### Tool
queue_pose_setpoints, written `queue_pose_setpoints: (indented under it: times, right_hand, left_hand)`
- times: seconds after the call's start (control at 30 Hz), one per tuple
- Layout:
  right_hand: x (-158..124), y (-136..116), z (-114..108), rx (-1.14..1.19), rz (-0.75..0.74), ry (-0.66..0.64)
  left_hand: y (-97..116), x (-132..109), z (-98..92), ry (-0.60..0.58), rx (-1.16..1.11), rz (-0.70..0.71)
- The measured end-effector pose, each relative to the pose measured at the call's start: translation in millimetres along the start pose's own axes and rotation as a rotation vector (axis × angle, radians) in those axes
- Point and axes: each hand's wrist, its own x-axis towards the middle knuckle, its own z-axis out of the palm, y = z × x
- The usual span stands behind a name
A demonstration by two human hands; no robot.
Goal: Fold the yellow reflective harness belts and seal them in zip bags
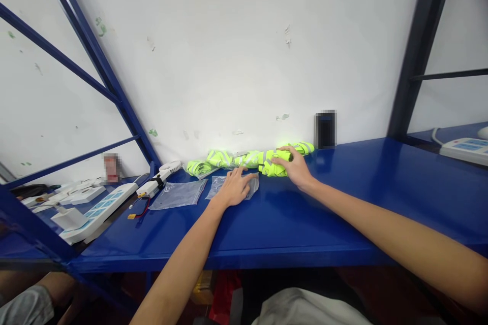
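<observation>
A row of rolled neon-yellow reflective vests [229, 159] lies along the wall on the blue shelf [343, 203]. My right hand [293, 166] curls its fingers over one rolled vest [272, 162] near the right end of the row. My left hand [234, 188] rests flat, fingers stretched out, on a clear plastic bag [217, 186]. A second clear bag [178, 194] lies just to its left.
A small white hand fan [160, 176] and a white power strip [97, 212] sit at the left, with a red-wired connector [139, 210] beside them. A dark phone-like object [325, 129] leans on the wall. Another power strip [463, 150] lies far right. Blue rack posts frame both sides.
</observation>
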Motion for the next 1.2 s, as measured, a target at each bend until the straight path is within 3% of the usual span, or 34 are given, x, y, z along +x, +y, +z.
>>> queue_pose_setpoints:
  times: [0.3, 0.53, 0.6, 0.77, 0.9, 1.0, 1.1, 1.2]
  right_hand:
    - [1.3, 5.5, -1.8, -0.145, 0.181, -0.03]
    - [-4.9, -3.0, 1.3, 0.084, 0.322, -0.138]
    - [-6.9, -6.0, 1.6, 0.098, 0.306, -0.171]
    - [-9.7, -9.1, -1.4, -0.01, 0.05, -0.258]
    - [-8.5, -11.4, -4.0, 0.01, -0.044, -0.298]
    - [-6.5, -11.8, -2.4, 0.107, -0.027, -0.273]
    - [-5.9, -8.8, 1.4, 0.267, 0.108, -0.291]
    - [-7.0, -5.3, 3.8, 0.207, 0.136, -0.266]
  left_hand:
    - [-0.1, 1.8, 1.0, -0.001, -0.055, 0.075]
    - [3.3, 0.4, -0.2, 0.062, -0.152, -0.017]
    - [4.4, 0.5, -0.6, 0.102, -0.164, -0.036]
    - [6.3, 2.1, -2.2, 0.198, -0.123, -0.059]
    - [9.9, 3.7, -3.6, 0.255, -0.034, -0.084]
    - [13.1, 5.6, -1.7, 0.274, -0.015, -0.079]
    - [14.5, 6.6, 1.3, 0.302, -0.103, -0.143]
    - [12.9, 5.6, 1.9, 0.371, -0.209, -0.173]
